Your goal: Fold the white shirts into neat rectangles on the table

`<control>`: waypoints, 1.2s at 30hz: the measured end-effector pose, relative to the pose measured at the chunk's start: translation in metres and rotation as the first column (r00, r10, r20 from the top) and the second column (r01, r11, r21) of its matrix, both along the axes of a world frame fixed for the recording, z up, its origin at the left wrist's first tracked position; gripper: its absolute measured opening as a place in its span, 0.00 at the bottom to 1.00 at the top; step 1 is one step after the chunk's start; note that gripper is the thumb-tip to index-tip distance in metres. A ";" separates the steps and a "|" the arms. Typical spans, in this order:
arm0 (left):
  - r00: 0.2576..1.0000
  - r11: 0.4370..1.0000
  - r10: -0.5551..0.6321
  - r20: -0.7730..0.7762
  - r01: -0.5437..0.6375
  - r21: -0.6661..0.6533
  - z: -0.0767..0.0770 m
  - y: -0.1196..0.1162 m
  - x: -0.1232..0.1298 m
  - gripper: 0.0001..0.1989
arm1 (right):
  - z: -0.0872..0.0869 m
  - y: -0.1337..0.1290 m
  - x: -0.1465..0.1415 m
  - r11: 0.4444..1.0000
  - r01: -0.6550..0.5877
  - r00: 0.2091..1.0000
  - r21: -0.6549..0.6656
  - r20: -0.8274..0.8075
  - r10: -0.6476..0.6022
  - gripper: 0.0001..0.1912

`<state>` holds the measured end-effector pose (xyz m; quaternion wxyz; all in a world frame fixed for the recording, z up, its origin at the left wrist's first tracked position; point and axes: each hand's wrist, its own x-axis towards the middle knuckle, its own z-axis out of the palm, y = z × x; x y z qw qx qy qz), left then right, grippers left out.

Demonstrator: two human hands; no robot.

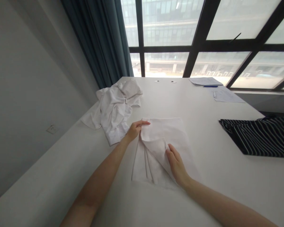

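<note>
A folded white garment (177, 132) lies flat on the table in front of me; its exact kind does not show. My left hand (135, 128) pinches its far left corner, thumb and fingers pressed together on the cloth. Part of the top layer is lifted into a flap, and my right hand (176, 162) is closed on the edge of that flap, near the garment's middle. Under the flap, a lower layer with a few creases fans out toward me. The tips of the right fingers are partly hidden by the cloth.
A crumpled white garment (115, 107) lies at the left. At the right edge is a folded black garment with white stripes (262, 137). Papers (205, 81) and a blue pen (210, 86) rest at the far right of the white table (165, 104), before the window. A blue curtain (104, 37) hangs behind.
</note>
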<state>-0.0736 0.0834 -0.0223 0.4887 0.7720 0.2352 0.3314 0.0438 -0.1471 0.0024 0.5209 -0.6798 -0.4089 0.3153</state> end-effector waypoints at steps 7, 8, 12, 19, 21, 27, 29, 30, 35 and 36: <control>0.926 0.951 -0.247 -0.287 0.289 0.112 0.011 0.002 -0.007 0.25 | 0.002 -0.003 -0.001 0.999 -0.014 0.993 0.046 -0.113 0.019 0.13; 0.909 0.942 -0.274 -0.314 0.320 0.105 0.014 0.003 -0.009 0.23 | 0.002 -0.003 -0.002 0.998 -0.033 0.995 0.048 -0.096 0.038 0.12; 0.849 0.910 -0.378 -0.369 0.415 0.022 0.022 0.010 -0.018 0.17 | 0.003 -0.003 -0.004 0.997 -0.065 0.997 0.041 -0.032 0.066 0.11; 0.855 0.914 -0.373 -0.360 0.405 0.016 0.014 0.014 -0.024 0.14 | 0.010 -0.011 -0.012 0.837 -0.539 0.743 -0.092 0.415 0.525 0.15; 0.898 0.940 -0.310 -0.314 0.340 0.045 0.009 0.014 -0.023 0.13 | 0.010 -0.014 -0.015 0.810 -0.569 0.635 -0.143 0.549 0.543 0.22; 0.947 0.968 -0.213 -0.240 0.238 0.078 0.006 0.011 -0.019 0.11 | 0.010 -0.016 -0.015 0.829 -0.445 0.479 -0.340 0.691 0.541 0.15; 0.948 0.967 -0.215 -0.236 0.240 0.084 0.007 0.011 -0.019 0.12 | 0.011 -0.013 -0.012 0.824 -0.421 0.471 -0.379 0.685 0.556 0.13; 0.948 0.967 -0.217 -0.232 0.242 0.084 0.007 0.012 -0.019 0.13 | 0.012 -0.012 -0.009 0.823 -0.428 0.497 -0.373 0.664 0.559 0.14; 0.944 0.964 -0.241 -0.227 0.259 0.054 0.006 0.019 -0.022 0.12 | 0.024 -0.004 0.005 0.879 -0.431 0.766 -0.203 0.434 0.475 0.14; 0.938 0.962 -0.254 -0.236 0.271 0.041 0.006 0.021 -0.023 0.12 | 0.028 -0.004 0.007 0.879 -0.436 0.780 -0.192 0.406 0.475 0.12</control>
